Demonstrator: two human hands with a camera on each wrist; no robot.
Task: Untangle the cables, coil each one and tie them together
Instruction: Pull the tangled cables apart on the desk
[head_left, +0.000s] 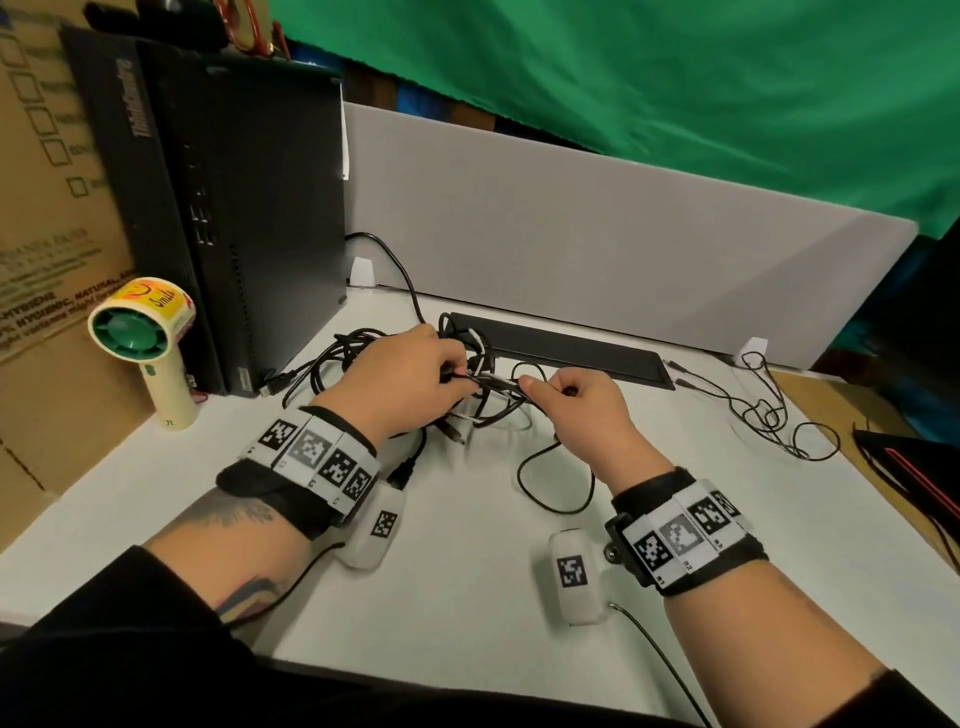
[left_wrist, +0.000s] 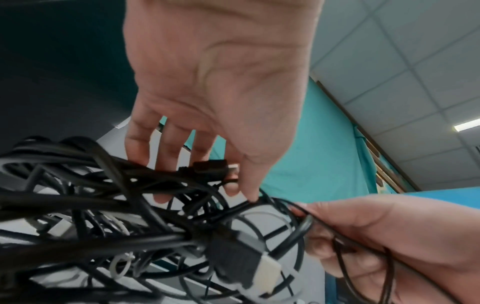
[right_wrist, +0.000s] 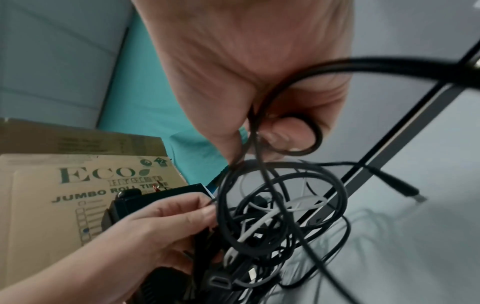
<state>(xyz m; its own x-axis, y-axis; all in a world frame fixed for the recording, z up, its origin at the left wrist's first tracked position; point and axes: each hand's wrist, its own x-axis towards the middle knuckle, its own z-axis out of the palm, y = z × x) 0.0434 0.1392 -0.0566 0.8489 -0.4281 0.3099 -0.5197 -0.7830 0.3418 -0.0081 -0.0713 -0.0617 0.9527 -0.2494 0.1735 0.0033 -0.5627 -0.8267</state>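
A tangle of black cables (head_left: 483, 400) with a white lead through it lies mid-table. My left hand (head_left: 457, 371) pinches strands at its left side. In the left wrist view, the left hand (left_wrist: 244, 193) pinches a thin black strand between thumb and forefinger just below a small black plug (left_wrist: 213, 166), and a large flat connector (left_wrist: 246, 261) hangs below. My right hand (head_left: 540, 387) grips a black cable loop at the tangle's right side. In the right wrist view, the right hand (right_wrist: 262, 142) curls round that loop (right_wrist: 309, 150) above the tangle (right_wrist: 272, 216).
A black computer tower (head_left: 218, 208) and a cardboard box (head_left: 47, 208) stand at the left, with a handheld fan (head_left: 150, 332) in front. A black cable slot (head_left: 561, 348) runs along the grey partition (head_left: 597, 234). Another thin black cable (head_left: 769, 410) lies at the right.
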